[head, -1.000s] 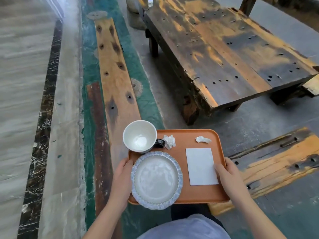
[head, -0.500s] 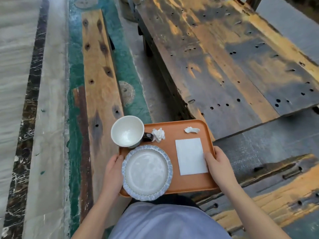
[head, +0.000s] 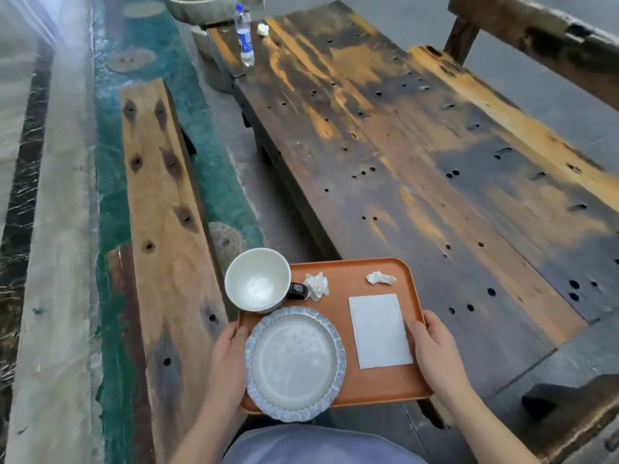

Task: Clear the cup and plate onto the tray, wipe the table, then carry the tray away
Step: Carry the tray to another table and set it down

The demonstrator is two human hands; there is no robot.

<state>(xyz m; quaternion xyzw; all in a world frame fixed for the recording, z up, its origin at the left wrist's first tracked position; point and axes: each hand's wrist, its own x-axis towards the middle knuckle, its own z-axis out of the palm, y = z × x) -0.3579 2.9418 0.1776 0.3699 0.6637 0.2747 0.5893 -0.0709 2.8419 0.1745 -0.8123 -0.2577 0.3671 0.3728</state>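
I hold an orange tray (head: 355, 272) level in front of my body, over the near end of the dark wooden table (head: 418, 155). My left hand (head: 229, 360) grips the tray's left edge and my right hand (head: 435, 349) grips its right edge. A white cup (head: 258, 284) with a dark handle stands at the tray's far left corner. A white plate (head: 294, 361) with a blue scalloped rim lies at the near left. A flat white napkin (head: 378, 329) and two crumpled tissues (head: 316, 286) also lie on the tray.
A long wooden bench (head: 164, 209) runs along the table's left, with green floor beside it. A water bottle (head: 244, 36) and a crumpled tissue (head: 263, 28) sit at the table's far end. Another bench (head: 536, 31) stands at the far right.
The view has swung right and forward: the table now fills the middle and right, and the tray hangs over its near end. Both hands keep their grip on the tray.
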